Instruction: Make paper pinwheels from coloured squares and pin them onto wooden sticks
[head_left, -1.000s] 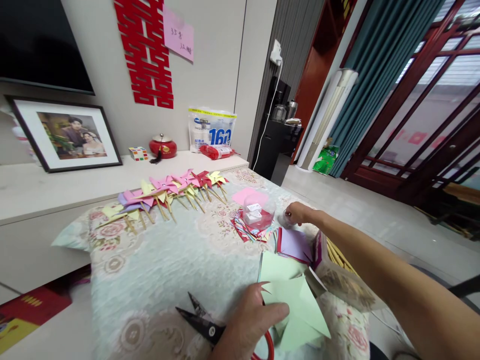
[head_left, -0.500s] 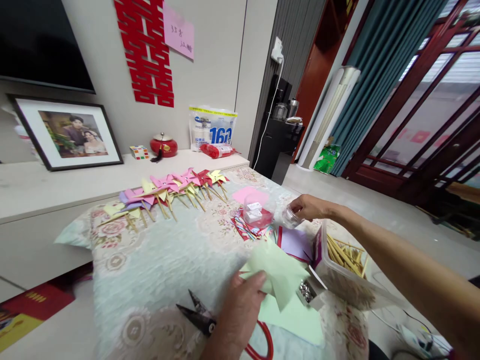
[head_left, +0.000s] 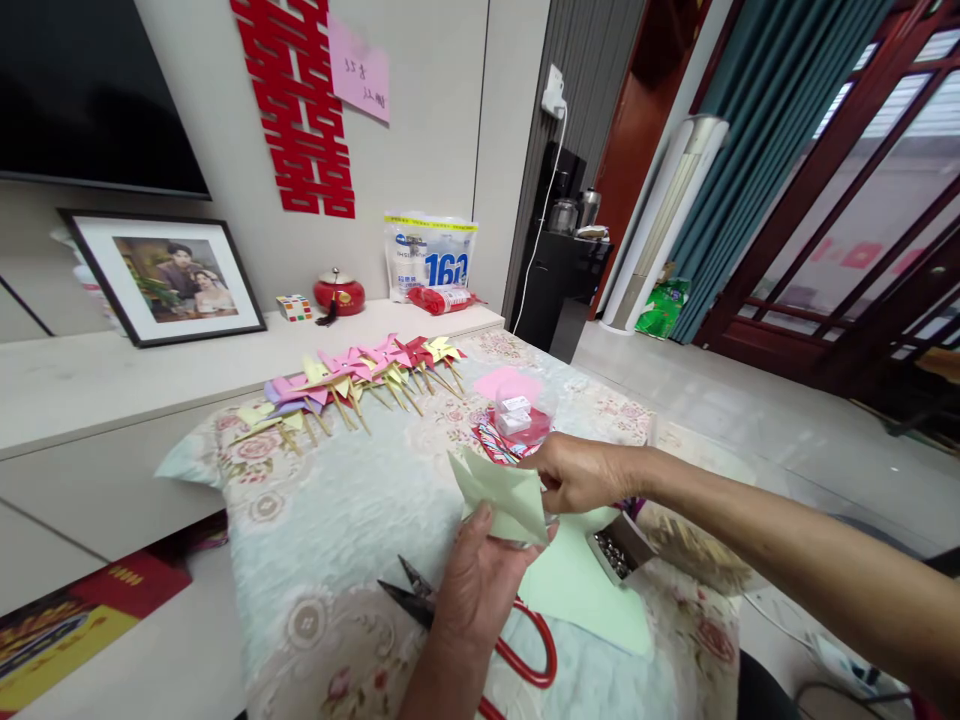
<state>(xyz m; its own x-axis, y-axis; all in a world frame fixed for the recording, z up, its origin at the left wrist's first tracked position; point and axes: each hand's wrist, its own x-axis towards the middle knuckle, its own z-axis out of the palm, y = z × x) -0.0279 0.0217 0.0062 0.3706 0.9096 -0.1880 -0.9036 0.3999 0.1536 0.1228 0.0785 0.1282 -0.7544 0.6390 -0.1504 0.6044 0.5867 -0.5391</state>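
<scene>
My left hand (head_left: 476,585) holds a cut piece of light green paper (head_left: 499,495), its corners raised, thumb on the near edge. My right hand (head_left: 585,475) is closed at the paper's right side. Its fingertips are partly hidden, and I cannot make out what they hold. Scissors (head_left: 412,604) with red handles lie partly under my left wrist, blades apart. Light green sheets (head_left: 592,595) lie to the right of that wrist. On them sits a small open box (head_left: 616,553) of silvery metal pieces.
Finished paper pinwheels (head_left: 375,365) on sticks lie in a row at the back. Past my hands is a clear bag (head_left: 536,420) on patterned paper strips (head_left: 491,440). A clear container of sticks (head_left: 690,545) stands under my right forearm. Behind the table is a cabinet (head_left: 172,370).
My right hand has come from a clear plastic container at the back right to the green paper. My left hand has turned palm-up under the paper, lifting it slightly.
</scene>
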